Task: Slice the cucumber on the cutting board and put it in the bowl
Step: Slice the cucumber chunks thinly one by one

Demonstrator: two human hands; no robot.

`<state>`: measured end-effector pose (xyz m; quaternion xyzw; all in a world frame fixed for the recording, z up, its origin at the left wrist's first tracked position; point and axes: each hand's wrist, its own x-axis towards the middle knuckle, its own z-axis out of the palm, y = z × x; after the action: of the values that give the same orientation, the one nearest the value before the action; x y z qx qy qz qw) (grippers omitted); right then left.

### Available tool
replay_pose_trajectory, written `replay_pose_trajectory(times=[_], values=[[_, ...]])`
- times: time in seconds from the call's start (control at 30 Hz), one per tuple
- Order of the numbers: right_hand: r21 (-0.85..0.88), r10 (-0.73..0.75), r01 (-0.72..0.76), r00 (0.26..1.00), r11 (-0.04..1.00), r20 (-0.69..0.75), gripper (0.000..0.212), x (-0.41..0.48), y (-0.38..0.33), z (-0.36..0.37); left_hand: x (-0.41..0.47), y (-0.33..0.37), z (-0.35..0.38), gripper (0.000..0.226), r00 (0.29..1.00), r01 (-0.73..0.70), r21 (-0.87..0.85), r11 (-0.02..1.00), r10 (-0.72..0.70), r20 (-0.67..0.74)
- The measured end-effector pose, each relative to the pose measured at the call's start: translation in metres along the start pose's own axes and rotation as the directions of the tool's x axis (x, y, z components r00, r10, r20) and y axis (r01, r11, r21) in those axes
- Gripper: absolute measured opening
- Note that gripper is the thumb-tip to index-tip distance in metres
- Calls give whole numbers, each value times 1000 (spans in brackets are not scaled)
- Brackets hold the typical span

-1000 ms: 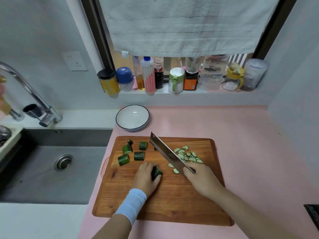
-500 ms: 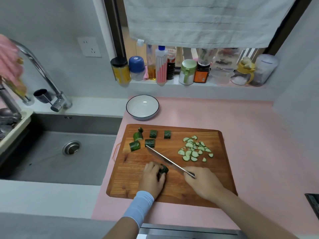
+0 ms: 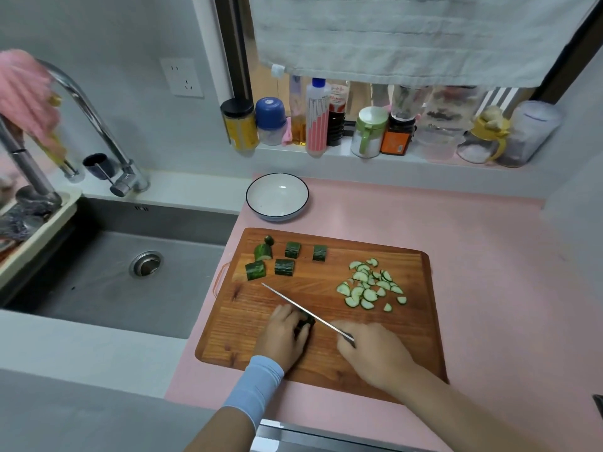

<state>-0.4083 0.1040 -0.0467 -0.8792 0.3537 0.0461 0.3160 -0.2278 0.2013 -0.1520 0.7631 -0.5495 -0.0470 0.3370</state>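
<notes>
Wooden cutting board (image 3: pixel 326 363): left hand (image 3: pixel 283 337) clamps a dark cucumber piece (image 3: pixel 303 322) under its fingertips, near edge. Right hand (image 3: pixel 375 352) closed on knife (image 3: pixel 300 308), blade against that piece. Slices (image 3: pixel 368 287) right; bowl (image 3: pixel 277 197) beyond.

The cucumber piece (image 3: pixel 305 322) being cut is mostly buried under the left hand (image 3: pixel 283 337), so only a dark sliver shows right against the knife (image 3: pixel 303 310). The knife's handle is swallowed by the right hand (image 3: pixel 375 353). Left of the sink (image 3: pixel 124 272), a rack (image 3: pixel 36 230) gets cut off by the frame edge. Above the sink, a pink blob (image 3: pixel 26 93) is too blurry to identify.
</notes>
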Motion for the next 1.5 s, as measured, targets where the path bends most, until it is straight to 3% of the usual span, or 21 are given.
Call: replay_pose_trajectory(times=[0.17, 0.5, 0.63, 0.8, 0.9, 1.0, 1.03, 1.13, 1.23, 1.3, 1.4, 1.5], values=[[-47, -33, 31, 998, 998, -45, 39, -7, 0, 4, -3, 2, 0, 14, 999, 17, -31, 999, -18, -40], [17, -46, 47, 997, 999, -57, 37, -17, 1, 2, -4, 1, 2, 16, 997, 16, -57, 998, -21, -78], [57, -13, 16, 999, 998, -49, 28, -17, 2, -1, -2, 0, -5, 17, 999, 46, -89, 995, -44, 30], [136, 47, -33, 993, 990, -104, 23, -11, 7, -11, 4, -15, -16, 41, 974, -49, -79, 996, 65, 216], [124, 64, -49, 991, 991, -119, 25, -7, 5, -20, 10, -12, -19, 30, 978, 36, 33, 999, -42, 205], [115, 91, -78, 989, 990, -118, 23, -4, 3, -22, 14, 6, -21, 51, 925, 255, 238, 937, -308, 221], [113, 101, -88, 988, 990, -115, 22, -4, 4, -21, 12, 9, -21, 57, 923, 280, 258, 925, -334, 193], [117, 131, -121, 988, 986, -78, 26, -4, 5, -16, 6, 2, -24, 37, 987, 102, 120, 987, -116, 112], [126, 150, -143, 988, 982, -47, 31, -5, 8, -9, 6, -12, -28, 31, 959, -127, 9, 992, 120, 256], [149, 144, -138, 989, 979, -28, 31, -6, 8, -6, 6, -17, -23, 25, 967, -118, 5, 993, 113, 227], [169, 132, -130, 991, 977, 1, 24, -5, 5, -1, 3, -14, -9, 21, 992, 36, 7, 999, -36, 120], [150, 115, -116, 993, 982, 17, 24, -4, 1, 3, 1, -4, 0, 22, 998, 37, -7, 999, -36, 43]])
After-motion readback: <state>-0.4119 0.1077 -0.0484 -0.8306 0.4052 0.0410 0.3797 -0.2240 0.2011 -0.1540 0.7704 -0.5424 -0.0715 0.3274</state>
